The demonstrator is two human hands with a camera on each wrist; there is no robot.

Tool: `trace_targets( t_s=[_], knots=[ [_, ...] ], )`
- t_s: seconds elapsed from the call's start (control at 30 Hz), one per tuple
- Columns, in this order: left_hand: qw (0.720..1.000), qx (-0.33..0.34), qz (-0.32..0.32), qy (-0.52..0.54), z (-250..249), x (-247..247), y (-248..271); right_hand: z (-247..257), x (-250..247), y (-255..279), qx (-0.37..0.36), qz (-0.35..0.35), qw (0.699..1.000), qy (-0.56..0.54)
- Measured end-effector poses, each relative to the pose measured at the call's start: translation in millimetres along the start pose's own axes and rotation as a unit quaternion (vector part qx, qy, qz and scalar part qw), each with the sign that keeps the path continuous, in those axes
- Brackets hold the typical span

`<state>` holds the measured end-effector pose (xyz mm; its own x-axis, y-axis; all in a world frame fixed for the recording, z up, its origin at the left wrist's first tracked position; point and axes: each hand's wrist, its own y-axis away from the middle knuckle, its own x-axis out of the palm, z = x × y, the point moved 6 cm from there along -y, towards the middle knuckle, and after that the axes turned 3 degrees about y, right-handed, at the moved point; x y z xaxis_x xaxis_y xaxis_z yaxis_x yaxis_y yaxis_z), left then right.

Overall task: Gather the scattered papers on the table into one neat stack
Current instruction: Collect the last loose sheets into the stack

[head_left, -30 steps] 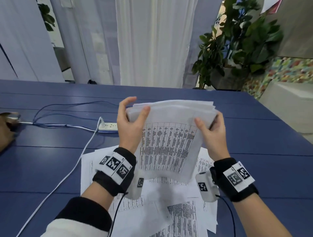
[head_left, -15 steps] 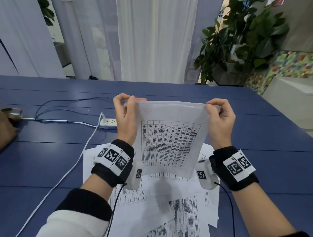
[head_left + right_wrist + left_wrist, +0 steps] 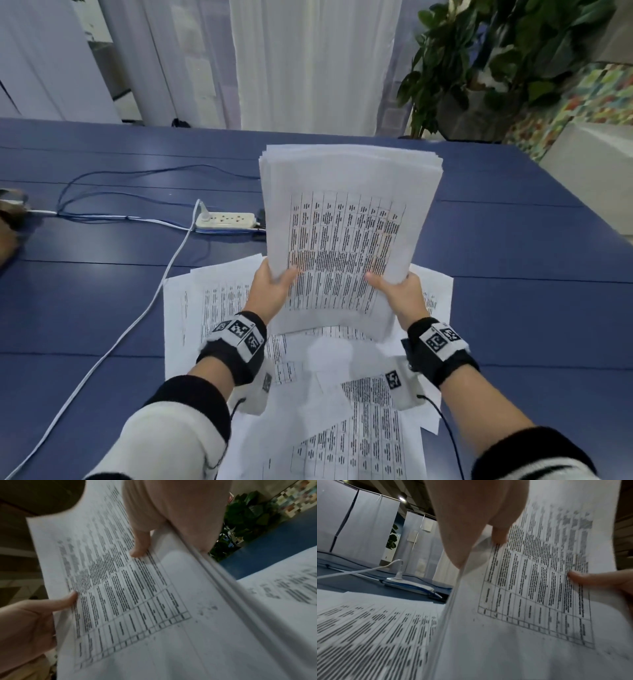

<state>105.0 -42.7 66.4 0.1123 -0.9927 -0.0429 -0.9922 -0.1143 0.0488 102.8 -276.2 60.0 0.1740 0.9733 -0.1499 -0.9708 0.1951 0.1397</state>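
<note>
A thick bundle of printed papers stands nearly upright above the blue table. My left hand grips its lower left edge, thumb on the front sheet. On the lower right edge my right hand grips it the same way. In the left wrist view the left hand clamps the bundle and the right thumb shows on the far side. The right wrist view shows the right hand on the bundle. Several loose sheets lie scattered under the bundle; fingers behind it are hidden.
A white power strip with a white cable and blue wires lies left of the bundle. A brown object sits at the table's left edge. A potted plant and curtains stand beyond the far edge.
Both hands slid from the bundle's top corners down to its lower edges. The bundle now stands taller and further from me, its upper edge fanned.
</note>
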Motion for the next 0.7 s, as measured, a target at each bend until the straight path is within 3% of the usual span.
trace_targets(
  t_s=[0.2, 0.3, 0.37, 0.43, 0.7],
  knots=[
    [0.998, 0.023, -0.053, 0.028, -28, -14, -6, 22, -10, -5, -0.039, -0.013, 0.998, -0.049],
    [0.996, -0.088, -0.014, -0.007, 5, -14, 0, -19, -2, 1, 0.033, 0.04, 0.996, 0.068],
    [0.977, -0.203, 0.046, -0.041, 48, -8, 16, -71, 4, 11, 0.131, 0.08, 0.974, 0.164],
    [0.955, -0.273, 0.091, -0.079, 82, -5, 33, -111, 2, 16, 0.184, 0.088, 0.962, 0.182],
    [0.939, -0.28, 0.137, -0.141, 101, -1, 45, -103, 12, 46, 0.176, 0.093, 0.962, 0.187]
  ],
)
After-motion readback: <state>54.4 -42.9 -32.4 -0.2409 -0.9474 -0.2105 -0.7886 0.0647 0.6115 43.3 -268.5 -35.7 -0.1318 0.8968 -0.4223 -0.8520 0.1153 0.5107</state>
